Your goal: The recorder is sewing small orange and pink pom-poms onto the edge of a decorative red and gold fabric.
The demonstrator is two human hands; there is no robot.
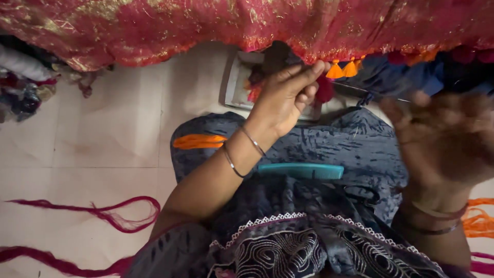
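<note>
Orange tassels (343,69) are seen hanging from the lower edge of the red and gold fabric (206,25) that spans the top of the frame, just right of centre. The left hand (284,98) is raised to that edge, its fingertips (316,67) pressed together in a pinch on the hem immediately left of the tassels. The right hand (445,136) is blurred at the right of the frame, with fingers spread apart; a thin needle or thread (375,93) is seen near it, but contact cannot be told. A teal comb (301,171) and an orange thread bundle (199,141) are laid on the dark blue lap cloth (329,144) at centre. Maroon threads (103,211) are strewn at lower left.
</note>
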